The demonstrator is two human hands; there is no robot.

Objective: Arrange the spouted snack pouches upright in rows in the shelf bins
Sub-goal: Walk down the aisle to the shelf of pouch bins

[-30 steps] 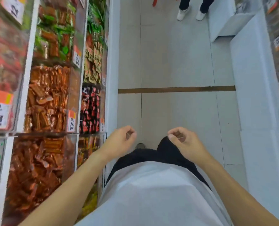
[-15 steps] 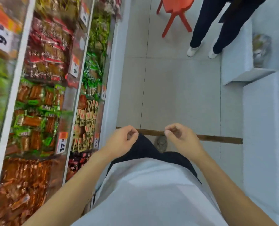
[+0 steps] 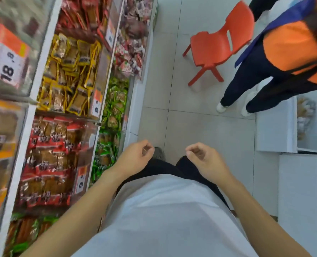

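My left hand (image 3: 135, 158) and my right hand (image 3: 205, 160) hang in front of my waist over the aisle floor, fingers curled loosely, nothing in either. Clear shelf bins (image 3: 102, 84) run along my left side, an arm's length from my left hand. They hold yellow snack packets (image 3: 68, 75), red packets (image 3: 48, 164) and green packets (image 3: 113, 112). I see no spouted pouch in any bin or hand.
A red plastic chair (image 3: 215, 47) stands in the aisle ahead. A person in an orange vest and dark trousers (image 3: 276, 71) stands to the right of it. White shelving units (image 3: 293, 164) line the right side. Tiled floor (image 3: 191, 117) lies between.
The view has travelled forward along the aisle: other bins now sit beside me, and the chair and the standing person are closer. My hands have kept the same curled pose.
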